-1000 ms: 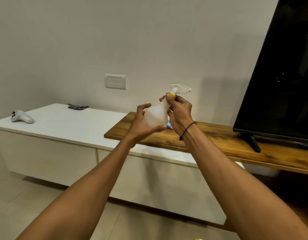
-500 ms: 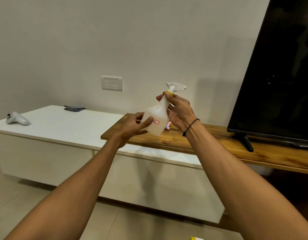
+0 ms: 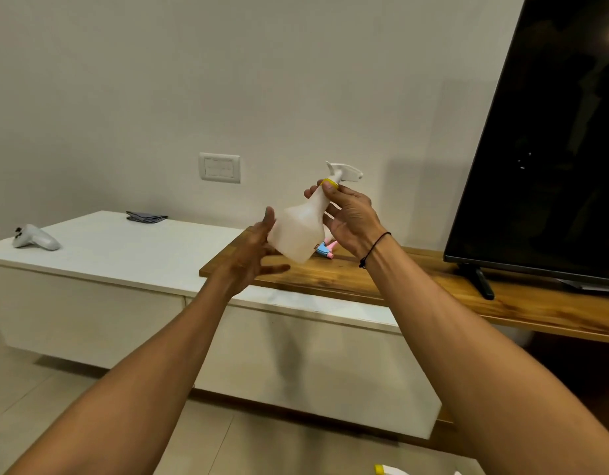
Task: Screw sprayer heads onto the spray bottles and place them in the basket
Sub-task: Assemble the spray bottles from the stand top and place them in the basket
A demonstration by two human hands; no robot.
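Translucent white plastic spray bottle, tilted, neck up and to the right, held in mid-air in front of the left end of the long wooden shelf. White trigger sprayer head with a yellow collar sits on the neck. Right hand pinches the collar between thumb and fingertips, fingers curled round the neck. Left hand is spread, fingers straight, palm against the bottle's lower left side; it grips nothing.

Bottle's base corner hangs above the shelf's near edge, not touching it. Open air below and to the left of the hands, over the low white cabinet. To the right, the big black television screen leans in, its stand foot on the shelf, well apart from the right wrist.

A small pink and blue plastic piece lies on the shelf just behind the bottle, partly hidden. Far left on the cabinet top: a white handheld controller near the left edge, and a folded grey cloth by the wall. White wall switch plate above.

At the bottom edge, a white piece with a yellow part shows, cut off.
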